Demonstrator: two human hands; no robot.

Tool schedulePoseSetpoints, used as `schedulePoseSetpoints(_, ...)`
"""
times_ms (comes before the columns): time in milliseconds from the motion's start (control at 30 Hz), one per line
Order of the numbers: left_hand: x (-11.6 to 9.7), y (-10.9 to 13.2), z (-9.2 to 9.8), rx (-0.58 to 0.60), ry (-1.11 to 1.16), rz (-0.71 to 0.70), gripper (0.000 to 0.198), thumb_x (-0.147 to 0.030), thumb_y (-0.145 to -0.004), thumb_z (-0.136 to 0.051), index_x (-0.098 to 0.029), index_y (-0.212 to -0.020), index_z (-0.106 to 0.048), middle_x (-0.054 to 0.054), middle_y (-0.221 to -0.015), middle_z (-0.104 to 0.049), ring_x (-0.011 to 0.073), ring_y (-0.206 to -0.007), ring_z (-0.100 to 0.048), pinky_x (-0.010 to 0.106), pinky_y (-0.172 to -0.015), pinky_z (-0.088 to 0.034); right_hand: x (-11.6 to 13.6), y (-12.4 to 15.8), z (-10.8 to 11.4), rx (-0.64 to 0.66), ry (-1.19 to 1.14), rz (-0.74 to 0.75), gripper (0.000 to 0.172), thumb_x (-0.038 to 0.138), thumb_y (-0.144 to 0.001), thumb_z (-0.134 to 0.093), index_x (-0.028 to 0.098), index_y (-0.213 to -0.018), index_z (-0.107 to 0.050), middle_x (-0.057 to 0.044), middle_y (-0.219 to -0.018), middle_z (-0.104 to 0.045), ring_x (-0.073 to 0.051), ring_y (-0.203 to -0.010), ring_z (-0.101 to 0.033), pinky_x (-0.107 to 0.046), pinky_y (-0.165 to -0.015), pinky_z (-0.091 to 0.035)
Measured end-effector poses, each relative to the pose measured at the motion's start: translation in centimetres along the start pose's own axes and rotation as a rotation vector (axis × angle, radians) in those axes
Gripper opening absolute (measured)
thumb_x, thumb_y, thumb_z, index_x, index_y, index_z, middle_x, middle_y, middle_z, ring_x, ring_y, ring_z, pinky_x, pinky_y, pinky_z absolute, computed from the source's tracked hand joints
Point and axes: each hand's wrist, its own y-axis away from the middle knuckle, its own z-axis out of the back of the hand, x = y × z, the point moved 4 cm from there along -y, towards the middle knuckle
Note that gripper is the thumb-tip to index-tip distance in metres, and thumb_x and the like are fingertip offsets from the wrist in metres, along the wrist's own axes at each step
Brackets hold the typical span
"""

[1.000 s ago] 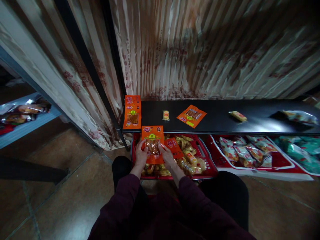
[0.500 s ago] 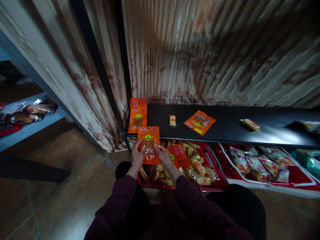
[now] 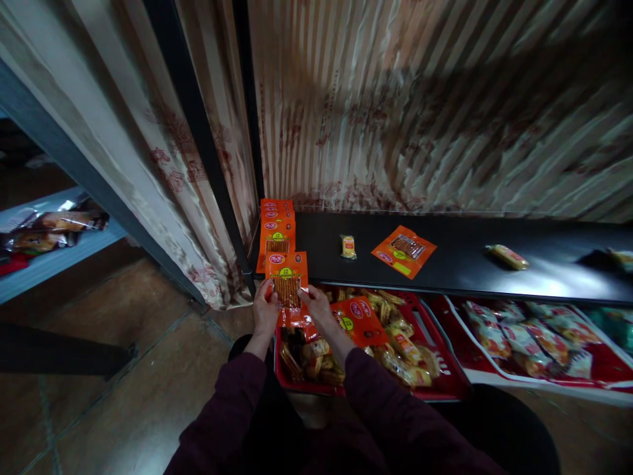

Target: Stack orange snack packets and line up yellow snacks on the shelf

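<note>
Between my two hands is an orange snack packet with a clear window showing brown sticks. My left hand grips its left edge and my right hand pinches its right edge. Just behind it, a row of overlapping orange packets lies at the left end of the black shelf. Another orange packet rests on wrapped snacks in the red basket below, partly behind my right forearm. One more orange packet lies turned at an angle on the shelf.
On the shelf are a small yellow wrapped snack and another wrapped snack. A second red basket holds white packets at the right. A dark post and a striped curtain stand behind. Side shelving is at the left.
The held packet has shifted slightly left, closer to the row of packets on the shelf, overlapping its front. The camera view has moved a little; both hands keep their hold.
</note>
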Motion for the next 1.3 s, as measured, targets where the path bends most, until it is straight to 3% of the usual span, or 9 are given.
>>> schedulePoseSetpoints(333,-0.5,-2.8,-0.2,-0.069,-0.163,-0.075,0.043,-0.007,-0.077,-0.050,-0.018,-0.117,-0.063,0.008,-0.125,-0.061,0.0195,-0.120,-0.053,0.037,-0.109,-0.037,0.4,-2.9,-0.9,0.031,0.013,0.096,0.029,0.041,-0.073,-0.058,0.019,-0.090,-0.063,-0.003,-0.085,-0.072,-0.020,-0.083,-0.066,-0.033,-0.079,-0.051)
schedulePoseSetpoints(600,-1.7,-4.6,-0.5,-0.080,-0.278,-0.092,0.046,-0.005,-0.077,-0.050,-0.017,-0.120,-0.062,0.008,-0.125,-0.061,0.0203,-0.121,-0.052,0.035,-0.109,-0.037,1.3,-4.9,-0.6,-0.119,0.464,0.123,0.024,0.040,-0.076,-0.051,0.019,-0.082,-0.062,-0.001,-0.074,-0.067,-0.016,-0.070,-0.060,-0.026,-0.070,-0.047)
schedulePoseSetpoints(733,-1.7,-5.7,-0.6,-0.057,-0.336,-0.089,0.047,-0.004,-0.077,-0.049,-0.013,-0.122,-0.060,0.010,-0.128,-0.059,0.0201,-0.122,-0.051,0.034,-0.109,-0.037,2.5,-5.3,-0.9,-0.168,0.546,0.145,0.020,0.036,-0.075,-0.054,0.018,-0.081,-0.062,-0.001,-0.072,-0.067,-0.015,-0.065,-0.059,-0.025,-0.064,-0.044)
schedulePoseSetpoints(933,-1.3,-6.8,-1.3,-0.015,-0.412,-0.103,0.049,-0.003,-0.077,-0.046,-0.013,-0.124,-0.058,0.011,-0.132,-0.056,0.0202,-0.122,-0.051,0.033,-0.109,-0.037,3.4,-6.2,-1.2,-0.172,0.738,0.073,0.011,0.029,-0.077,-0.058,0.020,-0.083,-0.062,-0.001,-0.080,-0.069,-0.015,-0.072,-0.063,-0.023,-0.065,-0.043)
schedulePoseSetpoints(1300,-1.2,-8.5,-2.5,-0.031,-0.458,-0.157,0.049,-0.004,-0.079,-0.041,-0.010,-0.126,-0.056,0.015,-0.135,-0.052,0.0203,-0.125,-0.049,0.032,-0.110,-0.036,4.5,-7.6,-1.4,-0.120,0.994,-0.098,0.018,0.039,-0.084,-0.058,0.026,-0.095,-0.062,0.000,-0.094,-0.072,-0.017,-0.084,-0.067,-0.024,-0.062,-0.041)
